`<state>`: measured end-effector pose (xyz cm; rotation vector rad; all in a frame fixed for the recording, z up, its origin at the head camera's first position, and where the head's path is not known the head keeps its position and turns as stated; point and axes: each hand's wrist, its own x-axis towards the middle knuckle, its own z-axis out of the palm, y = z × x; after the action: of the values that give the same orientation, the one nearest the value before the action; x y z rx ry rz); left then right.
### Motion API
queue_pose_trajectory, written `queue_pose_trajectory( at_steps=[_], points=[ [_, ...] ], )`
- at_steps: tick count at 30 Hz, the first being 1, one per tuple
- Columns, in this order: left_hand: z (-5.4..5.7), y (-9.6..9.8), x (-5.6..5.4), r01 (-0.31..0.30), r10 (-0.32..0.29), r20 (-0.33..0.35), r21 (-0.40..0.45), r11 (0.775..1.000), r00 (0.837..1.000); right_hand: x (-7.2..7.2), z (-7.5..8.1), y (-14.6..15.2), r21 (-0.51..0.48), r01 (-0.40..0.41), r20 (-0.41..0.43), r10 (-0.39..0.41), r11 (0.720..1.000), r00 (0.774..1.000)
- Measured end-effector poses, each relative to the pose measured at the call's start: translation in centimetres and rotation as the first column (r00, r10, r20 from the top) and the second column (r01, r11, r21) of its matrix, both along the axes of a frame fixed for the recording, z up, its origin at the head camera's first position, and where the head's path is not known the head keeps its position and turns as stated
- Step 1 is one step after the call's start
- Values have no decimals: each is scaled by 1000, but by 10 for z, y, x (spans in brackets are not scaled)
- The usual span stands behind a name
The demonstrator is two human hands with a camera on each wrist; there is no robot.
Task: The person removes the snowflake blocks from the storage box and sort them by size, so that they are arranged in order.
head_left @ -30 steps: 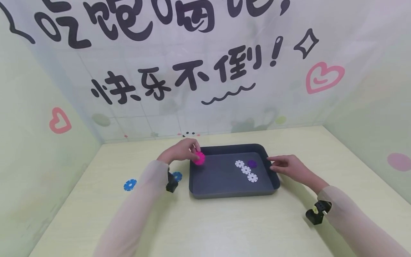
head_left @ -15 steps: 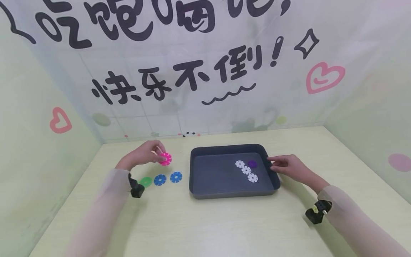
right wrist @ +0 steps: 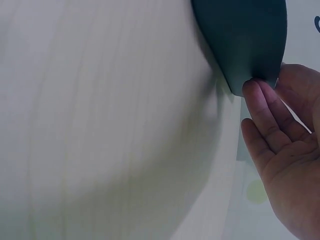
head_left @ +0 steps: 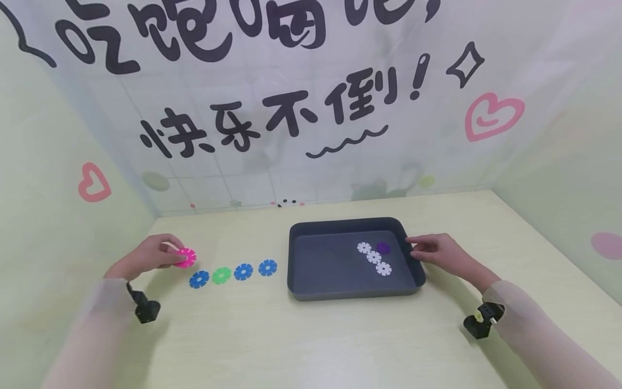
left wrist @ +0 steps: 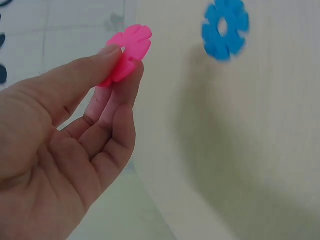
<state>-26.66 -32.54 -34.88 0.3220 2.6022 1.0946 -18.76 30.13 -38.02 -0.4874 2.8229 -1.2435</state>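
In the head view my left hand (head_left: 150, 255) pinches a pink notched plastic disc (head_left: 187, 257) between thumb and fingers. It is held above the table's left side, and the left wrist view shows the same pink disc (left wrist: 131, 47) tilted at my fingertips. Just right of it, a row lies on the table: a blue disc (head_left: 199, 279), a green disc (head_left: 221, 275), and two more blue ones. My right hand (head_left: 439, 253) pinches the right wall of a dark grey tray (head_left: 355, 296), with fingers outside and thumb at the rim.
Inside the tray, towards its right, three white discs (head_left: 373, 257) form a diagonal line beside a purple disc (head_left: 383, 248). A printed wall sheet (head_left: 233, 183) stands behind the pale wooden table (head_left: 311, 346), with side panels left and right.
My left hand has carried the pink disc leftward from the tray's left edge, past the row, to its left end. The row is uncovered now. My right hand stays at the tray.
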Motion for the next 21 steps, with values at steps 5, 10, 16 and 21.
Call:
queue_pose_trajectory(
  at_steps=[5, 10, 16, 21],
  points=[
    [-14, -26, 8, -59, 59, 17, -14, 998, 998, 1, 2, 0, 6, 12, -7, -12, 1000, 1000],
    [-29, -38, 14, -59, 59, 44, -1, 998, 997, 1, 2, 0, 5, 20, -7, -20, 1000, 1000],
    [-38, -37, 18, -63, 64, 22, -28, 998, 998, 1, 1, -1, -10, 25, 5, -24, 1000, 1000],
    [-44, -33, 16, -82, 82, -9, -65, 995, 997, 1, 0, -2, -12, 29, 6, -29, 999, 1000]
  ],
)
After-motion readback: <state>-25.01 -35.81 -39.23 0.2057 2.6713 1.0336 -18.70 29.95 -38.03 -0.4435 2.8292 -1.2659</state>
